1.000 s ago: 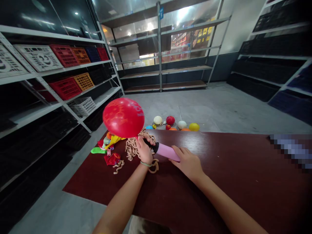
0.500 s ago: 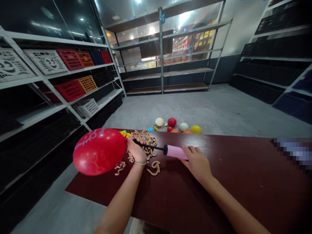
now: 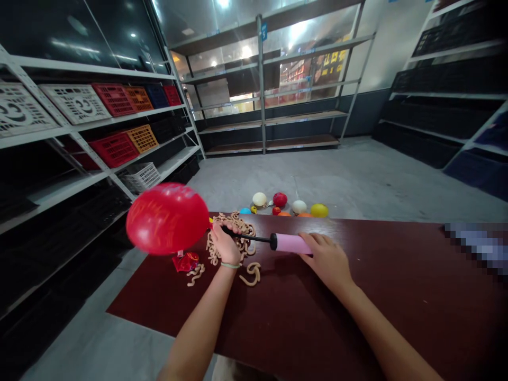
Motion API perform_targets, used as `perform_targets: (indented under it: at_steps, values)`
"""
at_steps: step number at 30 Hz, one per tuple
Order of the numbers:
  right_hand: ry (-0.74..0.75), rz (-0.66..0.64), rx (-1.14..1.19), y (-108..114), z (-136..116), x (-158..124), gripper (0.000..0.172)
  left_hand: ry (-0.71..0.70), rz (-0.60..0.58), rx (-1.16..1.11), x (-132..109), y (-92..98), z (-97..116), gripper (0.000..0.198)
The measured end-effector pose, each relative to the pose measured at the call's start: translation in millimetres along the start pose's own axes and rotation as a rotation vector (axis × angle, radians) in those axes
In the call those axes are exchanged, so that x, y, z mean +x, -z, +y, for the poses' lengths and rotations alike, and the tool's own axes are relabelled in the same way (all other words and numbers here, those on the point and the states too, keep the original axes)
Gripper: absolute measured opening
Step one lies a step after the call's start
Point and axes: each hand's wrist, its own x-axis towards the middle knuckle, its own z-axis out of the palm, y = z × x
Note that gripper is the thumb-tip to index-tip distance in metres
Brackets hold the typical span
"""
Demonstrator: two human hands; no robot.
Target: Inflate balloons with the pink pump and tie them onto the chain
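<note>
Left hand [image 3: 225, 244] closed around the neck of the red balloon [image 3: 167, 218], pinching it onto the pump's nozzle so air stays in, near the tabletop's [image 3: 397, 296] far left corner. Right hand [image 3: 327, 259] wrapped around the pink pump [image 3: 290, 243], rod drawn out.

At centre frame, the left hand [image 3: 225, 244] pinches the neck of an inflated red rubber balloon [image 3: 167, 218] on the black nozzle of a pink plastic hand pump [image 3: 288, 243]. The right hand [image 3: 327, 259] grips the pump's barrel above the dark red wooden table [image 3: 377, 296].
</note>
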Motion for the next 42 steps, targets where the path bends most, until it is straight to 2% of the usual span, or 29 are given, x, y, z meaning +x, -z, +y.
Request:
perform_targets:
  at_steps: [2, 4, 8, 11, 13, 16, 21, 24, 27, 31, 35, 38, 42]
  values:
    - [-0.015, 0.014, 0.004, 0, 6, 1, 0.042, -0.006, 0.007, -0.007, 4, 2.8, 2, 0.024]
    - [0.004, 0.016, 0.003, 1, 2, 1, 0.041, -0.017, 0.017, -0.01, 4, 4.1, 2, 0.025]
    - [0.047, 0.007, 0.009, 5, -30, -4, 0.042, 0.018, 0.02, 0.012, -8, -0.9, -3, 0.028]
    - [0.07, -0.03, 0.051, 4, -53, -8, 0.042, 0.085, -0.035, 0.02, -21, -6.4, -9, 0.024]
    - [0.081, -0.052, 0.06, 3, -58, -8, 0.043, 0.113, -0.073, 0.004, -24, -7.6, -13, 0.022]
    - [0.089, -0.068, 0.026, 3, -48, -5, 0.044, 0.096, -0.098, -0.032, -17, -5.6, -12, 0.023]
    - [-0.019, -0.079, -0.071, 7, -11, 2, 0.041, 0.005, -0.024, -0.007, 0, -0.2, -4, 0.022]
    - [-0.046, -0.082, -0.099, 7, 0, 3, 0.039, -0.015, -0.013, -0.002, 6, 2.2, 0, 0.021]
    - [0.013, -0.098, -0.085, 8, -9, 2, 0.038, -0.017, -0.009, -0.005, 8, 3.3, 3, 0.02]
    - [0.094, -0.067, -0.025, 8, -38, -4, 0.043, 0.023, -0.026, -0.009, -1, 0.0, 0, 0.021]
    - [0.097, -0.07, 0.058, 0, -57, -8, 0.05, 0.112, -0.126, -0.005, -16, -5.1, -10, 0.02]
    - [0.081, -0.1, 0.078, -3, -56, -8, 0.05, 0.106, -0.149, 0.005, -17, -5.3, -15, 0.023]
    - [0.058, -0.111, 0.035, 0, -39, -4, 0.044, 0.042, -0.113, -0.004, -5, -1.4, -10, 0.021]
